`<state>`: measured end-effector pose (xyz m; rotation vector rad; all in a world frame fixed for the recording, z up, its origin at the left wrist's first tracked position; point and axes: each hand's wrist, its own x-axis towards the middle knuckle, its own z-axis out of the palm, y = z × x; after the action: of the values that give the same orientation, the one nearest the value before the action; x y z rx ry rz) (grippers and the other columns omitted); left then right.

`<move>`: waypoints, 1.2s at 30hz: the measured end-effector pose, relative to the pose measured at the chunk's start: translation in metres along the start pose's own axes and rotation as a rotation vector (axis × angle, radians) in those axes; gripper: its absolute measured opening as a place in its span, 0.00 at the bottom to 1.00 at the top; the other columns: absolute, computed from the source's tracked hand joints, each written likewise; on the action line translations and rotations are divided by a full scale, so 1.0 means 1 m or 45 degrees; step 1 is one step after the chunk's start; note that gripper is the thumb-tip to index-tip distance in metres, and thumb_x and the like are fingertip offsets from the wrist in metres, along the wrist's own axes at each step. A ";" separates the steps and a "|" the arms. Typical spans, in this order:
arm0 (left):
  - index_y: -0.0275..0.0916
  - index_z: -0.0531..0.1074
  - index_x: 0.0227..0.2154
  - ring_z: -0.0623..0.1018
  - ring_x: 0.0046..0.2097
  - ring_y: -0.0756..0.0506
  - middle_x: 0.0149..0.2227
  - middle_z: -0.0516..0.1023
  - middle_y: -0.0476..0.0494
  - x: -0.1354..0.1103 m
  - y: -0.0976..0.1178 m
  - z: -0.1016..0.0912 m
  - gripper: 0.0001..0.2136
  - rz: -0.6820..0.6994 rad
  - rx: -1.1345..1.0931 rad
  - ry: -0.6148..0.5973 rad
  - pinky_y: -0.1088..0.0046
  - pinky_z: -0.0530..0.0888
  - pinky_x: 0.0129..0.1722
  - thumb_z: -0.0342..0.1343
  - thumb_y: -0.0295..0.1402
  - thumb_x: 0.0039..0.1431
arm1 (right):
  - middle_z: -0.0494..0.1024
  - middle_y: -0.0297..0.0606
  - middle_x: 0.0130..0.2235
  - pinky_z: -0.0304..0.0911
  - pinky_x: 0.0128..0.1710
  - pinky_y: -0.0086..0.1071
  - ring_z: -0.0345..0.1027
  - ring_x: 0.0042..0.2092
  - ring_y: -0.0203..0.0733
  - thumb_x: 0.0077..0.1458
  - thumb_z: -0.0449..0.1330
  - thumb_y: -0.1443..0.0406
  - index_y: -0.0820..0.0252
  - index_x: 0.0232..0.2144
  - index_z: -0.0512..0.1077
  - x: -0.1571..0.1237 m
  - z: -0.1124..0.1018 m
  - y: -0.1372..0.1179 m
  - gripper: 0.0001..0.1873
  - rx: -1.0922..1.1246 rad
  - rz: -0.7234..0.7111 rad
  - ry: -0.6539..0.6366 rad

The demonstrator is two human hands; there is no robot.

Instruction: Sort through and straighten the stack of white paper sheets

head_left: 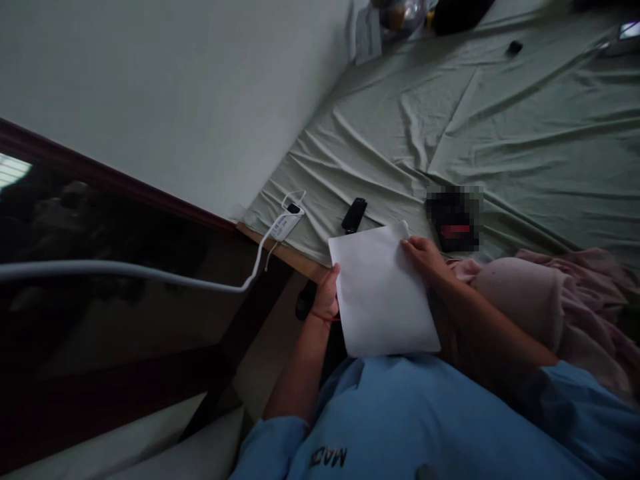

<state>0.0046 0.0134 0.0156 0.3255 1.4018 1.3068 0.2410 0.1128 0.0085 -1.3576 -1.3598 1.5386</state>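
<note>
A blank white sheet of paper (383,293) is held up in front of my blue shirt, its lower edge touching the cloth. My left hand (327,293) grips its left edge, thumb on the front and the other fingers hidden behind. Near the upper right corner, my right hand (423,257) pinches the sheet along its edge. That corner curls a little. Just beyond the paper's top edge lies a small black device (355,215) on the green sheet.
A green bedsheet (390,140) spreads ahead in wrinkles. A white power strip (287,223) with a cable lies at the bed's left edge. To the right are a blurred dark object (455,220) and pink cloth (590,287). A pale wall (200,100) rises at left.
</note>
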 end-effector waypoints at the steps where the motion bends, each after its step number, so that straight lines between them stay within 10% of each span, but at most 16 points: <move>1: 0.32 0.76 0.44 0.81 0.47 0.37 0.40 0.82 0.37 0.002 0.000 0.000 0.31 0.069 0.044 -0.007 0.60 0.77 0.50 0.74 0.49 0.41 | 0.64 0.30 0.21 0.45 0.22 0.29 0.54 0.23 0.34 0.56 0.56 0.51 0.58 0.24 0.65 0.002 -0.001 0.002 0.18 -0.040 0.022 0.023; 14: 0.29 0.74 0.32 0.76 0.27 0.45 0.28 0.78 0.41 0.031 0.025 0.007 0.17 -0.164 0.144 0.097 0.69 0.73 0.32 0.69 0.32 0.39 | 0.64 0.31 0.21 0.44 0.23 0.30 0.55 0.23 0.35 0.58 0.54 0.53 0.58 0.24 0.66 0.008 0.003 0.014 0.17 -0.080 0.097 0.057; 36: 0.32 0.73 0.24 0.70 0.26 0.49 0.24 0.74 0.45 0.046 0.038 0.021 0.07 0.023 0.312 0.228 0.73 0.67 0.27 0.62 0.29 0.41 | 0.59 0.29 0.20 0.44 0.26 0.31 0.53 0.24 0.35 0.57 0.54 0.56 0.56 0.21 0.61 0.010 0.003 0.010 0.15 -0.172 0.043 0.128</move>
<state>-0.0105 0.0738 0.0278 0.3932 1.7197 1.2035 0.2369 0.1187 -0.0035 -1.5264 -1.4058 1.4014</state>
